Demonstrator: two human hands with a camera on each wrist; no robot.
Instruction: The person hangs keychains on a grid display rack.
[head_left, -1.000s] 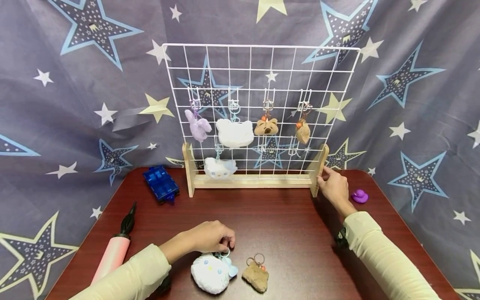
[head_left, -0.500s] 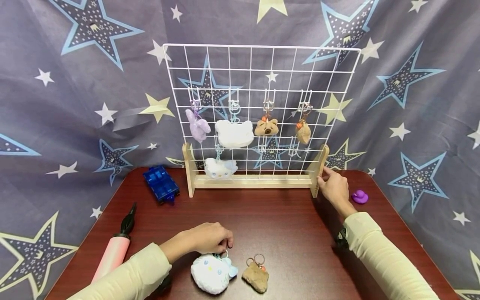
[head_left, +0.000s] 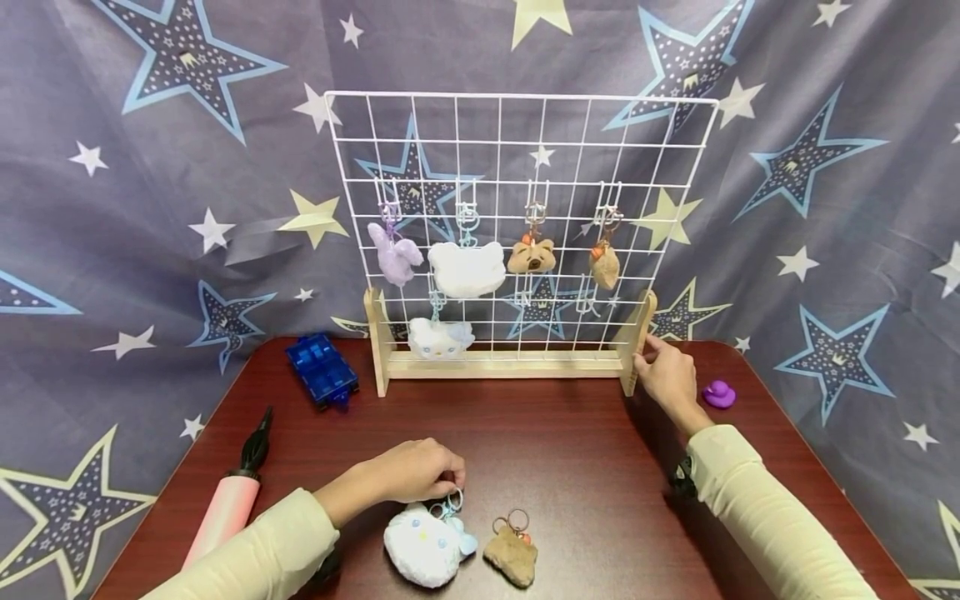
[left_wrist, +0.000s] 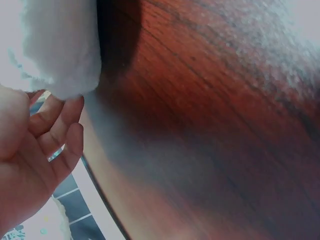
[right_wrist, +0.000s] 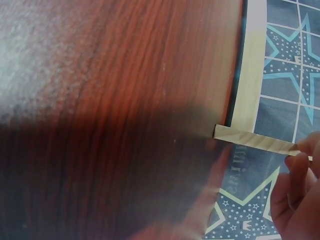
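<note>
My left hand point(head_left: 420, 471) pinches the light blue clasp and ring of a round white plush keychain point(head_left: 423, 546), which has blue eyes and a pale blue bow. Its fingers curl beside white fur point(left_wrist: 55, 45) in the left wrist view. The plush lies at the near side of the table. Just right of it is a brown plush keychain point(head_left: 512, 556) with two rings. At the back, my right hand point(head_left: 670, 375) grips the wooden right post point(head_left: 640, 342) of a white wire grid rack point(head_left: 522, 97); thumb and fingertips meet the post's edge in the right wrist view.
Several plush keychains hang on the rack's hooks, including a purple one point(head_left: 395, 257) and a bear face point(head_left: 532, 256). A blue plastic case point(head_left: 322, 369) and a pink pump point(head_left: 222, 512) lie left. A purple duck point(head_left: 719, 394) sits right of my right hand.
My left hand has shifted slightly left and away from me, and the keychain's ring shows more upright beneath its fingers. My right hand stays on the post.
</note>
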